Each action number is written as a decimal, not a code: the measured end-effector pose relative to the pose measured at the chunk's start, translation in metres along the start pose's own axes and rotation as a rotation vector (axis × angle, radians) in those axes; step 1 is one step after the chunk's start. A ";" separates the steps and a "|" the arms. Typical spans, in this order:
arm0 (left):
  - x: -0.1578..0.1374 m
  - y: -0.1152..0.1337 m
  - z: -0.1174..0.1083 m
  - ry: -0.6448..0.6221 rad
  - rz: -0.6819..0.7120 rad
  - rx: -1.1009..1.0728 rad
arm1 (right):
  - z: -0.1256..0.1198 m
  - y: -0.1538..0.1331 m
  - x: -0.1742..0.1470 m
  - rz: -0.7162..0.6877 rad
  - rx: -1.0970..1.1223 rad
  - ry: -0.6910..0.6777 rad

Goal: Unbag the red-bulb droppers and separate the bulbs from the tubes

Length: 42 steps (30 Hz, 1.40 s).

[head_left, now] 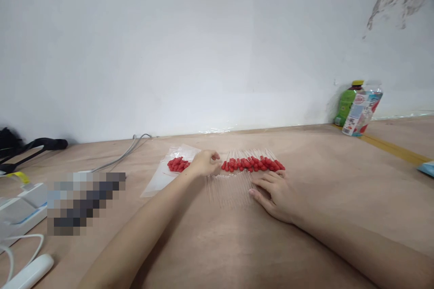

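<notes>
My left hand (205,163) is at the left end of a row of red bulb-shaped caps (252,163), its fingers curled inward; whether anything is between them I cannot make out. Thin clear sticks or tubes extend from the caps toward the wall. Closer to me lies a row of bare thin clear tubes (230,192). At that row's right edge my right hand (276,193) rests low over the table, fingers apart, thumb and fingertips by the tubes. More loose red caps (177,164) are heaped on a clear plastic bag (159,184), partly behind my left hand.
A white power strip (23,207) with cables and a white device (32,273) lie at the left. Black straps (44,145) sit behind them. Two bottles, one green (346,106) and one clear with a label (361,113), stand by the wall (217,45) at the right.
</notes>
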<state>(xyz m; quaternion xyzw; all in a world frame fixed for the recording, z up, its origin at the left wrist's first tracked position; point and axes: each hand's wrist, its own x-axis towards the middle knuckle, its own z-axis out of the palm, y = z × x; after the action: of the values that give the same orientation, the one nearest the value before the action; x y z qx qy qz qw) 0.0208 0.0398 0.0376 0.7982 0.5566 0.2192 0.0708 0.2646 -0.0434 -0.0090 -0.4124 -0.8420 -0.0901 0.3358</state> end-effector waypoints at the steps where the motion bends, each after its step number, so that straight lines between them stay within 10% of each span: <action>1: 0.003 0.001 0.004 -0.039 -0.001 -0.017 | -0.001 0.000 0.000 -0.005 0.002 -0.011; 12: 0.000 0.001 0.020 -0.042 0.012 -0.123 | 0.002 0.004 0.001 0.057 0.063 -0.036; 22: -0.066 0.007 -0.007 0.161 0.181 -0.157 | 0.011 0.012 -0.002 0.072 0.097 0.186; 35: -0.107 0.028 0.028 0.091 0.246 -0.490 | 0.005 0.011 -0.001 -0.246 0.079 0.117; 42: -0.103 0.041 0.018 0.104 0.422 -0.239 | 0.004 0.009 0.000 -0.269 0.094 0.096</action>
<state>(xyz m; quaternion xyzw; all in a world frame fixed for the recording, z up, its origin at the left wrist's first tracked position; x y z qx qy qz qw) 0.0349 -0.0679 0.0084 0.8703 0.3508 0.3340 0.0888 0.2693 -0.0361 -0.0129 -0.2749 -0.8760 -0.1144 0.3794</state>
